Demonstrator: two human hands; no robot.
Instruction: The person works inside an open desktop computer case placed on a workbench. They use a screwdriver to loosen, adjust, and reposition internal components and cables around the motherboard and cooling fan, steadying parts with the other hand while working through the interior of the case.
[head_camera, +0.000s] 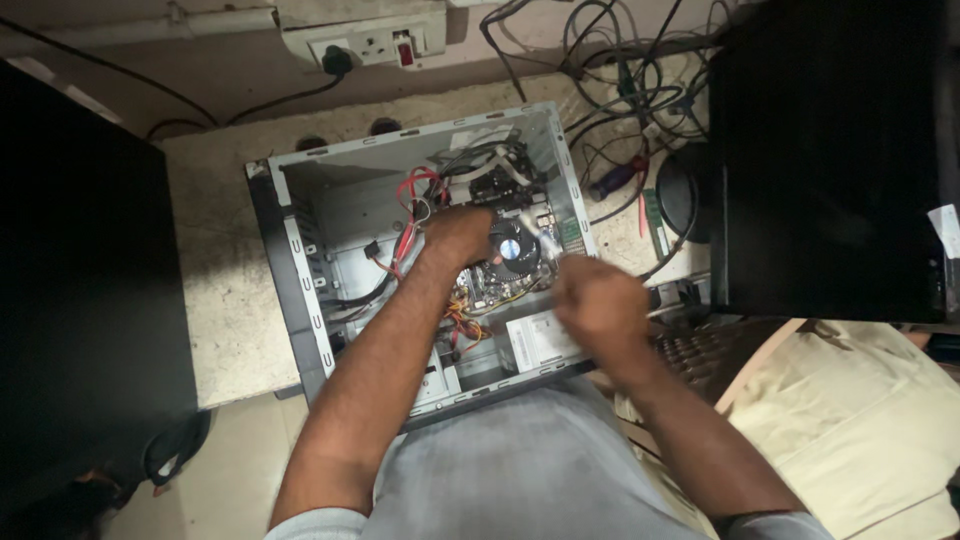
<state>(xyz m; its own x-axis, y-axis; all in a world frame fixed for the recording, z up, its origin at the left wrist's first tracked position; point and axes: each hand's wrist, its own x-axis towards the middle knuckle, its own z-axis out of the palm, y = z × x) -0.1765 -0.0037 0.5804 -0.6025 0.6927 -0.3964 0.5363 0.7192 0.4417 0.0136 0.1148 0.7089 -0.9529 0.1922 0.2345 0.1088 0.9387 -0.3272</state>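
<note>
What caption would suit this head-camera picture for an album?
Left hand rests beside the cooler fan inside an open computer case; right hand hovers at its edge.

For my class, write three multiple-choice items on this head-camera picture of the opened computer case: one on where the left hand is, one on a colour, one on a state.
1. Where is the left hand?
A. Inside the open computer case, beside the cooler fan
B. On the wall socket
C. On the floor

2. What colour are the flat cables beside the left hand?
A. Green
B. Red
C. White

3. In what state is the case?
A. Shut, upright
B. Wrapped in plastic
C. Lying on its side, side panel off

Answers:
1 A, the hand rests among the parts next to the fan.
2 B, red cables loop down at the wrist.
3 C, the board and wiring lie exposed from above.
</note>
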